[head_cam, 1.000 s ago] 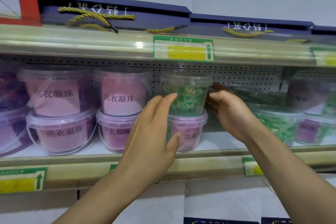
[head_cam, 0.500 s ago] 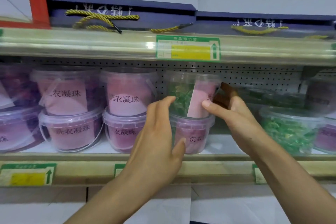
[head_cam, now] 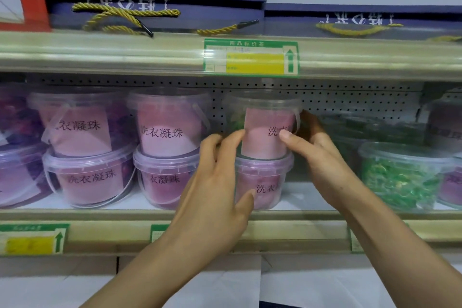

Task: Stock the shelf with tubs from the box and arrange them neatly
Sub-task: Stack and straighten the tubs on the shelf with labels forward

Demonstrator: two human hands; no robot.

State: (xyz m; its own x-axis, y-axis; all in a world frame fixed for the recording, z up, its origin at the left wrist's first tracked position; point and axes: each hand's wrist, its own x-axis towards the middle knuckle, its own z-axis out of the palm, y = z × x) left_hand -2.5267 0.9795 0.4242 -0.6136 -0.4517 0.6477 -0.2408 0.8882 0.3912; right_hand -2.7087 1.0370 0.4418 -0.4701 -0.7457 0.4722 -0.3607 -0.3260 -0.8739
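On the middle shelf: clear plastic tubs stacked two high, pink paper labels facing out.
Shelf: beige metal shelf (head_cam: 312, 215), perforated back panel.
Held tub: clear round plastic tub with pink label and green contents (head_cam: 262, 130), upright atop a lower clear tub of pink-purple contents (head_cam: 265, 180).
Left hand (head_cam: 215, 182): fingers curled against the held tub's left side, thumb by the lower tub.
Right hand (head_cam: 322, 157): wrapped round its right side, thumb on the label.
Right of stack: low clear tub of green beads (head_cam: 400, 177), well apart.
Above: green-and-yellow price tag (head_cam: 251, 59).
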